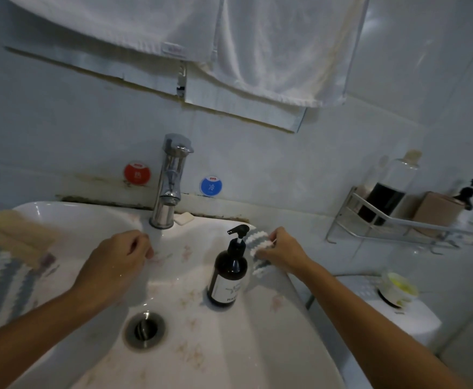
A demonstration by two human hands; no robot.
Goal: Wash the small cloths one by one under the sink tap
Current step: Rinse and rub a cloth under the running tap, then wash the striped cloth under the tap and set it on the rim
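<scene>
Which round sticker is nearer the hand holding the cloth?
The blue sticker, right of the tap. The red sticker is left of it, farther from the right hand.

Left hand (119,255) hangs with fingers curled, holding nothing; right hand (281,249) curled in a grip
</scene>
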